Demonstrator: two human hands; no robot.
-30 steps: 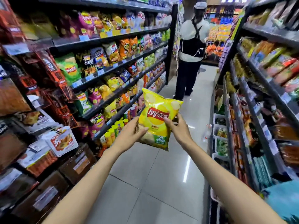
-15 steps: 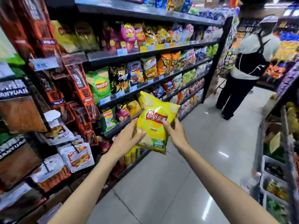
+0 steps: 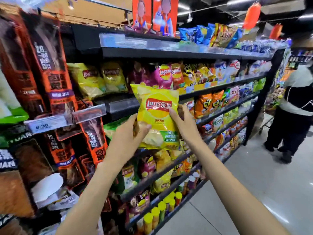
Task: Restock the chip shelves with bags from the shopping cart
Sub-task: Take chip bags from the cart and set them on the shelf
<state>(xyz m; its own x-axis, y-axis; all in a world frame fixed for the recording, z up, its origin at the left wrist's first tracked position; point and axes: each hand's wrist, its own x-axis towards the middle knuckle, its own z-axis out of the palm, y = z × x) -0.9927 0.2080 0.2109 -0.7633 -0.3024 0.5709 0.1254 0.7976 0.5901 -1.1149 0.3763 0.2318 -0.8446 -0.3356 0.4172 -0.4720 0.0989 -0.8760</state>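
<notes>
Both hands are holding a yellow Lay's chip bag upright in front of the chip shelves, level with the second shelf from the top. The left hand is gripping the bag's lower left edge, with the thumb lying across the front; the right hand is grasping the right edge, with the fingers curling behind the bag and the thumb pressing on the printed logo. The bag is hanging in the air, just in front of a dark shelf lip, and is not resting on any shelf. On that shelf, two more yellow Lay's bags are standing to the left, and magenta Lay's bags are standing directly behind the held bag. Blue snack bags are lying on the top shelf, orange snack bags are filling the tier to the right, and yellow-lidded chip canisters are lining the bottom tier. Tall brown and orange packets are hanging at the near left above a price label reading 8.90. The floor is a pale, glossy tile running along the aisle. At the far right, another person in a white top and dark trousers is standing at the end of the shelving. The edges of the view are blurring.
</notes>
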